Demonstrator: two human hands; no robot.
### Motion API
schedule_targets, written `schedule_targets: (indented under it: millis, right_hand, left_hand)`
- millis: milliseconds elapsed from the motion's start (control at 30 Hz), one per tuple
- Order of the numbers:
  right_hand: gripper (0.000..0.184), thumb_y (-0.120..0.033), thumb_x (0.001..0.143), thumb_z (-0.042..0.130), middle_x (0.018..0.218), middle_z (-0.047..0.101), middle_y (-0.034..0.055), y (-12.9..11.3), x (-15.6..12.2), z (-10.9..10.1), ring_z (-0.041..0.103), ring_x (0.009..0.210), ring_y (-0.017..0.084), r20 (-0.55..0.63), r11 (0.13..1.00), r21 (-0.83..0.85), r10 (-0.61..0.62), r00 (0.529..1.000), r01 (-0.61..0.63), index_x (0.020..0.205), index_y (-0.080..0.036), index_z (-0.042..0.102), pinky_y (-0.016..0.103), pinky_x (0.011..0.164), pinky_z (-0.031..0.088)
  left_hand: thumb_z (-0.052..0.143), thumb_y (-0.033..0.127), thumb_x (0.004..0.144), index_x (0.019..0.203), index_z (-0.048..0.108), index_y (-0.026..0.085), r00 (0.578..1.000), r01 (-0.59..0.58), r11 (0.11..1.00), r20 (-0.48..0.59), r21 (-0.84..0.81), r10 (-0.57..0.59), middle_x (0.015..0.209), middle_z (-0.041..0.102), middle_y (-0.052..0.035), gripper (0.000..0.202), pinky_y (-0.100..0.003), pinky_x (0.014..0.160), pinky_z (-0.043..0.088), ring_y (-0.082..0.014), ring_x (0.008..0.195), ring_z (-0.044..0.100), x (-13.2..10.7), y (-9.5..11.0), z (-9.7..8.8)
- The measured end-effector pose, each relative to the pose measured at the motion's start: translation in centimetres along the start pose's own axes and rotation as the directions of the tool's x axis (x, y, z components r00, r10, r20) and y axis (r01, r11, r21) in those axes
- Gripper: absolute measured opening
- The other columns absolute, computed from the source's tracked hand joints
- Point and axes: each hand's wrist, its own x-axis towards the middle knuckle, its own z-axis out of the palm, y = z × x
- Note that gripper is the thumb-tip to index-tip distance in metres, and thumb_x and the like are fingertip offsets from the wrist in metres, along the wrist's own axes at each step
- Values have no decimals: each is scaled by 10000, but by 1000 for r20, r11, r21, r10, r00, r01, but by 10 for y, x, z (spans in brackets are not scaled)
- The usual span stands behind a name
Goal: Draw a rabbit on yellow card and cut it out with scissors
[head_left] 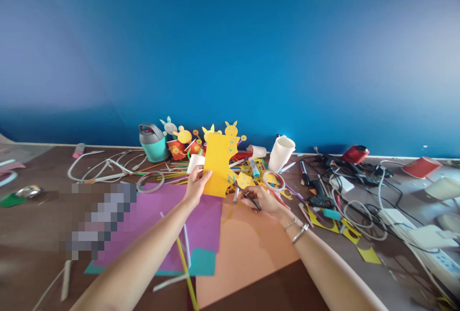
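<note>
My left hand (196, 186) pinches the lower left edge of a yellow paper sheet (218, 165) and holds it upright above the table. Shapes have been cut out of the sheet's right side. My right hand (261, 200) is closed round a thin black tool (247, 195), a pen or small scissors, whose tip sits near the sheet's lower right corner. Bracelets circle my right wrist. Under both hands lie a purple sheet (168, 227) and an orange sheet (244, 253).
Behind the yellow sheet stand paper-cup bunny crafts (185, 141), a teal jug (154, 143), white cups (281, 154) and a tape roll (273, 180). A glue gun, cables and a power strip (424, 239) crowd the right. Straws, cord and red cups lie around. A blue wall backs the table.
</note>
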Motion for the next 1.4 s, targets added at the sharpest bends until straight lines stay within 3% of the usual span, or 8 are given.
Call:
schedule_targets:
  millis: [400, 1000, 1400]
  right_hand:
    - [192, -306, 750, 622, 517, 401, -73, -8, -2, 7, 288, 433, 45, -43, 1000, 28, -13, 999, 14, 830, -137, 660, 192, 424, 235]
    - [142, -278, 775, 596, 546, 406, -51, 3, 1, 3, 291, 472, 65, -18, 992, 86, -90, 996, 91, 826, -158, 655, 209, 460, 298]
    - [286, -414, 751, 695, 645, 503, -31, -2, 1, 6, 383, 484, 53, -73, 989, 137, -45, 996, 54, 844, -154, 620, 197, 430, 336]
  left_hand:
    - [779, 429, 647, 898, 557, 208, 1000, -28, 1000, -3, 3, 28, 778, 720, -8, 402, -288, 625, 526, -181, 657, 677, 1, -2, -1]
    - [795, 412, 632, 891, 556, 203, 1000, -30, 999, -5, -30, 30, 769, 717, -6, 410, -291, 639, 528, -174, 653, 673, 0, 1, 1]
    - [796, 411, 635, 906, 551, 202, 998, 14, 999, 57, -43, -12, 820, 730, -15, 421, -319, 664, 542, -201, 701, 693, -2, 1, 1]
